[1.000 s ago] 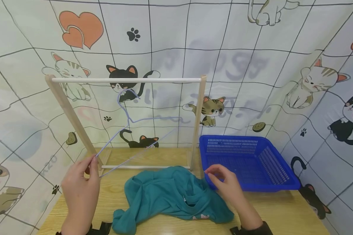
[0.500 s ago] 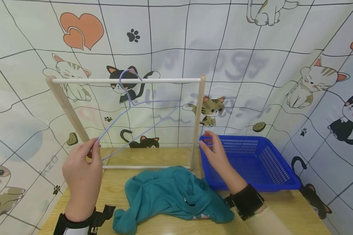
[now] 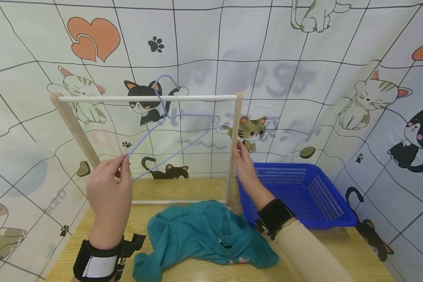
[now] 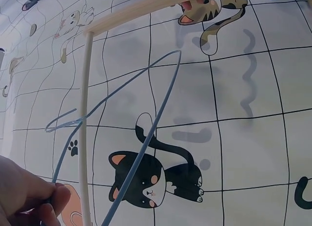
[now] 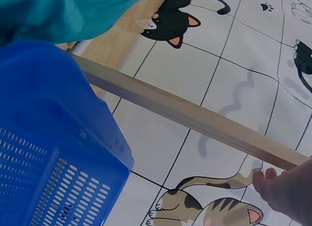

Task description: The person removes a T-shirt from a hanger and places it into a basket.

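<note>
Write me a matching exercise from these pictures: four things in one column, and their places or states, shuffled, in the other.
Things:
1. wire clothes hanger
2. teal garment
3. blue basket
4. right hand

Places or states:
A. at the rack's right post
B. has slotted sides
C. pinched by the left hand
D. crumpled on the table

Pairs: 1-C, 2-D, 3-B, 4-A
</note>
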The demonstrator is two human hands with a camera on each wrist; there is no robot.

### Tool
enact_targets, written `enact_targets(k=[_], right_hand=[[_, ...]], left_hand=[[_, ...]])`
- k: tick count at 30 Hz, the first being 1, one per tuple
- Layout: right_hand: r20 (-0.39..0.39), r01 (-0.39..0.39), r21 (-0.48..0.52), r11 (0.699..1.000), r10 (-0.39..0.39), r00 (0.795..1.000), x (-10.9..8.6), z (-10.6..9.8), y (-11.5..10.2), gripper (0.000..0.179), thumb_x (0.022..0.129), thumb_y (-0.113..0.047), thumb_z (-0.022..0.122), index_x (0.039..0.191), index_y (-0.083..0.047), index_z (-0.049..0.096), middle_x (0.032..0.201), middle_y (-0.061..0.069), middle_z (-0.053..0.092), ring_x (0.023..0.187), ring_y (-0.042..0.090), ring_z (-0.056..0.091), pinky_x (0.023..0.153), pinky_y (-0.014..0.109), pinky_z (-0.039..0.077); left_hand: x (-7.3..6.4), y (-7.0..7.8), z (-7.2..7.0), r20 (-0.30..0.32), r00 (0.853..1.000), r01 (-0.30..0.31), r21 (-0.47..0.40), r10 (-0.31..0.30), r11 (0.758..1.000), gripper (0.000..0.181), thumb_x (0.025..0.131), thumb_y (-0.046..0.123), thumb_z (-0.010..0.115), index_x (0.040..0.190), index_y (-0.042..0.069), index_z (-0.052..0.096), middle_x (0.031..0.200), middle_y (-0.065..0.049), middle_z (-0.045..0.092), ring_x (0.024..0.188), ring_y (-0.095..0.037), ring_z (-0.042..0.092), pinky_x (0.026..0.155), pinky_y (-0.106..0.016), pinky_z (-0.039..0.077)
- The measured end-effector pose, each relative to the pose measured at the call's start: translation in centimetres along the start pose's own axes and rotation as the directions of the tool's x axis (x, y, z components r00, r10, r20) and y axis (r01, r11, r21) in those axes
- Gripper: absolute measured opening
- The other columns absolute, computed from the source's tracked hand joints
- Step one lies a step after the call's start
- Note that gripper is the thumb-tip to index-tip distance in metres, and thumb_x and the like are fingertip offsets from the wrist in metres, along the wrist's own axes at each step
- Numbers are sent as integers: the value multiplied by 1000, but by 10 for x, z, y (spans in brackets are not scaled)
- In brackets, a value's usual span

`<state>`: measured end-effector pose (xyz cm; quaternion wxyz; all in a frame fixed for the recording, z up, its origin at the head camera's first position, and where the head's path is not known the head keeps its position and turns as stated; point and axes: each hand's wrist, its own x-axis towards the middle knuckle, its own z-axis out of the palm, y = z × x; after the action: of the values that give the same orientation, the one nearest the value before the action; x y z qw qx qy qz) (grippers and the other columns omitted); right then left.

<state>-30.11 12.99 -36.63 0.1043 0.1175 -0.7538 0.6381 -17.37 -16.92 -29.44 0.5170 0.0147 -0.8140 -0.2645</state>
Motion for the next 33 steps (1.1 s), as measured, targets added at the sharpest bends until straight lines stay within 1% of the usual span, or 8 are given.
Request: enact_targets(k=[3, 5, 8, 10, 13, 18, 26, 33], right_hand=[[-19, -14, -13, 1000, 14, 1000, 3, 5, 2, 47, 101, -42, 36, 142, -18, 38, 139, 6, 46, 130, 24, 44, 106, 51, 34], [-17, 9, -6, 1000, -9, 1000, 4, 6, 4, 46, 101, -40, 37, 138, -13, 41, 129, 10, 52, 123, 26, 50, 103, 50, 37], [-17, 58, 12, 998, -58, 998, 5, 7, 5, 43, 102, -34, 39, 135, -8, 43, 116, 15, 56, 112, 28, 55, 99, 46, 42], [-15, 88, 24, 996, -88, 996, 5, 7, 6, 41, 102, -31, 40, 134, -5, 44, 113, 19, 56, 108, 30, 56, 97, 45, 43], [-13, 96, 19, 995, -96, 995, 7, 6, 8, 40, 102, -31, 40, 133, -6, 46, 112, 20, 57, 108, 30, 57, 97, 44, 44], [15, 76, 42, 996, -76, 997, 9, 5, 7, 40, 101, -28, 41, 134, -5, 46, 114, 22, 57, 111, 33, 56, 99, 46, 42], [20, 59, 20, 998, -60, 998, -3, 5, -18, 36, 103, -17, 39, 132, 3, 45, 114, 28, 56, 111, 39, 55, 100, 46, 42], [11, 64, 34, 997, -64, 998, -5, 6, -19, 37, 102, -17, 39, 133, 4, 44, 114, 28, 56, 111, 39, 55, 101, 46, 41]], left_hand=[[0, 2, 4, 23, 1000, 3, 2, -3, 1000, 19, 92, 12, 60, 102, 1, 73, 81, -13, 67, 63, -23, 55, 56, -28, 35], [-1, 2, 6, 40, 999, 7, 3, -7, 1000, 19, 92, 12, 60, 102, 2, 73, 81, -13, 67, 63, -24, 55, 56, -29, 36], [-3, 2, 10, 64, 998, 14, 10, -14, 1000, 19, 92, 13, 60, 102, 3, 73, 81, -13, 67, 64, -25, 55, 55, -32, 37], [-5, 2, 12, 78, 997, 17, 23, -19, 1000, 19, 92, 14, 60, 102, 4, 73, 82, -12, 67, 64, -24, 55, 54, -32, 38], [-8, 1, 16, 106, 994, 11, 50, -16, 999, 19, 92, 15, 61, 102, 4, 73, 80, -11, 67, 65, -24, 55, 53, -32, 38], [-13, -1, 22, 145, 989, -12, 79, 0, 997, 19, 91, 14, 62, 102, 2, 72, 82, -12, 68, 68, -26, 59, 52, -34, 41], [-17, -1, 26, 165, 986, -12, 73, 0, 997, 19, 90, 12, 63, 102, 0, 72, 85, -14, 69, 69, -28, 62, 52, -38, 46], [-18, 3, 25, 220, 975, 6, 81, -24, 997, 20, 92, 12, 61, 105, 1, 71, 86, -14, 68, 69, -27, 63, 53, -38, 47]])
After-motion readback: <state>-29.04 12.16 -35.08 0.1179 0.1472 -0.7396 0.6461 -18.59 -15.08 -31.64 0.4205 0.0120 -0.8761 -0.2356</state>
